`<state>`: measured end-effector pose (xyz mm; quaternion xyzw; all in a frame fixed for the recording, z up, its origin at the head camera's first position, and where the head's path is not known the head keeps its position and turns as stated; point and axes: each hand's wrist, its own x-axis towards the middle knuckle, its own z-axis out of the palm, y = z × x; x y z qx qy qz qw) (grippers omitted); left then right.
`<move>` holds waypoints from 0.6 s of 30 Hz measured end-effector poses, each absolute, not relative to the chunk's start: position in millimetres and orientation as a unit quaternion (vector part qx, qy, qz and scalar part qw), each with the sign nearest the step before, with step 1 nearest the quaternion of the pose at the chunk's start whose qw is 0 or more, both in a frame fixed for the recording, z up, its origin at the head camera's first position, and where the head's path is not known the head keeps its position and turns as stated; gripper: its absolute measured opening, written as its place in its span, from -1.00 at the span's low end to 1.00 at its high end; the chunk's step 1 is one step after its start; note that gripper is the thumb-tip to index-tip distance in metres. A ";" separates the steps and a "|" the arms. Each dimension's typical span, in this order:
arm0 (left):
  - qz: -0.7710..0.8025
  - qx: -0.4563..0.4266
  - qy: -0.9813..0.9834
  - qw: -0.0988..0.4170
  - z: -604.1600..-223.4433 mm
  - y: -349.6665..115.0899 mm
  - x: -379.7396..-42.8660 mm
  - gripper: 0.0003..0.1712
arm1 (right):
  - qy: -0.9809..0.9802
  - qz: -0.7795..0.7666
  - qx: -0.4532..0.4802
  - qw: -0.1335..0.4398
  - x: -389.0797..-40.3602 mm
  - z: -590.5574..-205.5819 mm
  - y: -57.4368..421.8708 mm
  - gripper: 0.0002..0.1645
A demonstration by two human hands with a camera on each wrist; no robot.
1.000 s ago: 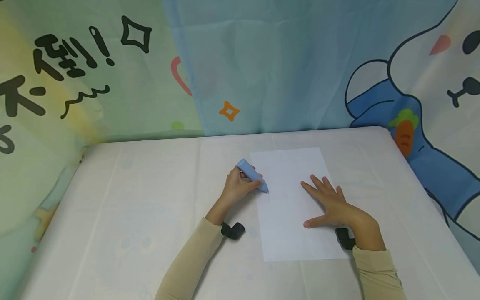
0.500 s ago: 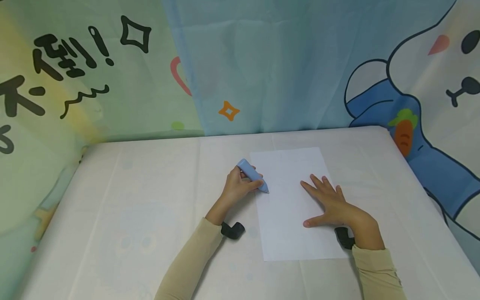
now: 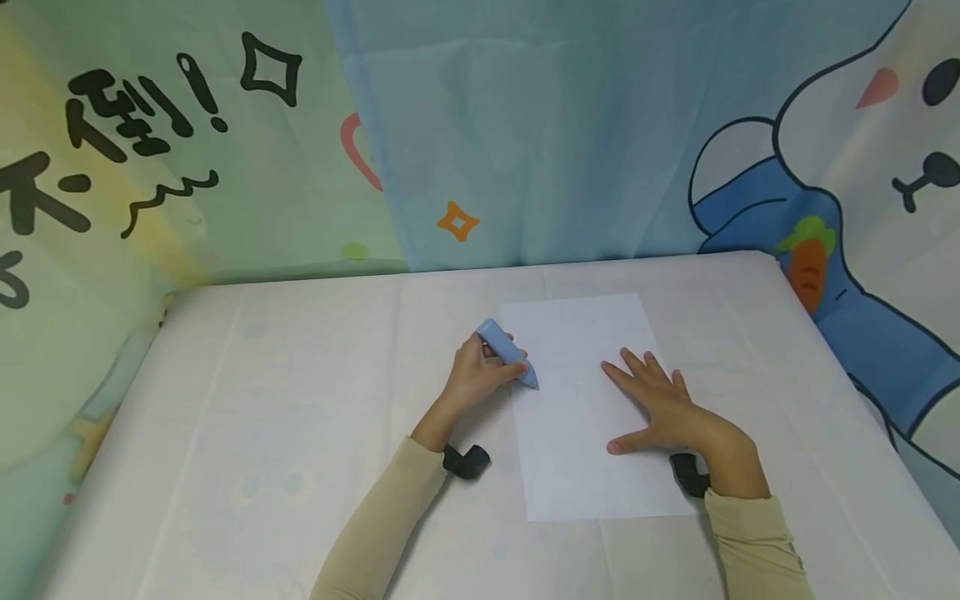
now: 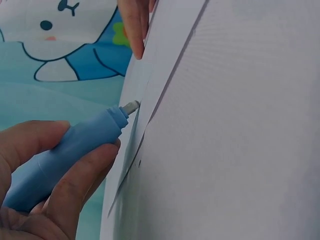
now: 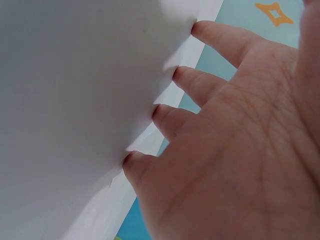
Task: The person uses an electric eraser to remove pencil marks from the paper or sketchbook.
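Nearest to you, your two beige sleeves point(image 3: 382, 521) come in from the near side, and at each wrist there is a small black device point(image 3: 467, 462). A white sheet of paper point(image 3: 573, 450) lies on the white worktop point(image 3: 300, 400), a little right of the middle. On its right part rests your right hand point(image 3: 663, 412), released, with the fingers spread wide and the fingertips touching the sheet. Your left hand point(image 3: 474, 373), at the left edge of the sheet, is grasping a blue pen-like tool point(image 3: 501, 343) between thumb and fingers. The tool is tilted, and its metal tip point(image 4: 131, 107) points down just inside the sheet's left edge; whether it touches the paper, I cannot tell. Beyond the far edge of the worktop hangs a printed backdrop point(image 3: 570, 142), with an orange star point(image 3: 446, 222) and, at right, a white cartoon animal point(image 3: 877, 242).
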<state>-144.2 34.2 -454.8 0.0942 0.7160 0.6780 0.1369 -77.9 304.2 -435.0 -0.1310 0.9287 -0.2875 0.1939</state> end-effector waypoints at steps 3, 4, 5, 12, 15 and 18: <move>0.677 0.096 0.717 0.134 -454.6 34.0 -144.0 -0.49 | 0.928 -0.288 -0.133 0.193 -78.3 -434.9 304.5 0.38; 0.677 0.096 0.717 0.134 -454.5 33.8 -143.6 -0.49 | 0.928 -0.288 -0.134 0.193 -78.4 -435.2 304.5 0.38; 0.676 0.098 0.718 0.132 -454.7 33.6 -143.5 -0.49 | 0.928 -0.288 -0.135 0.193 -78.5 -435.4 304.6 0.38; 0.679 0.099 0.716 0.129 -454.2 32.7 -143.7 -0.49 | 0.928 -0.289 -0.137 0.191 -78.6 -436.4 305.3 0.38; 0.679 0.098 0.716 0.131 -453.3 32.7 -144.1 -0.50 | 0.928 -0.289 -0.137 0.190 -78.3 -436.6 305.6 0.37; 0.680 0.098 0.714 0.134 -452.8 32.5 -143.9 -0.50 | 0.928 -0.289 -0.135 0.191 -78.2 -436.3 305.0 0.38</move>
